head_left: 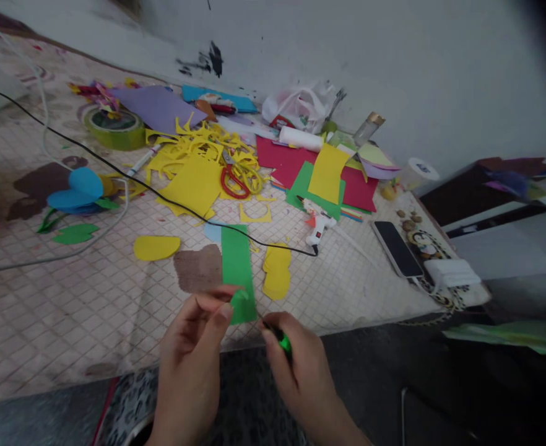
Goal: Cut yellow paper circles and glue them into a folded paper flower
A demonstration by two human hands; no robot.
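My left hand [196,347] pinches a small green paper piece [239,300] between thumb and fingertips, near the table's front edge. To its right, my right hand [296,362] is closed on a thin tool with a black and green handle [282,341], its tip pointing toward the green piece. Behind the hands a green paper strip [236,260] lies on the table. Yellow cut paper shapes [277,272] are stacked right of the strip, and one yellow shape [156,247] rests to the left.
A white glue gun [318,229] with a black cable lies beyond the hands. Red scissors [236,181] sit among yellow scraps [203,145]. A phone [397,249] is at the right, blue paper petals [75,191] and green tape [115,129] at the left.
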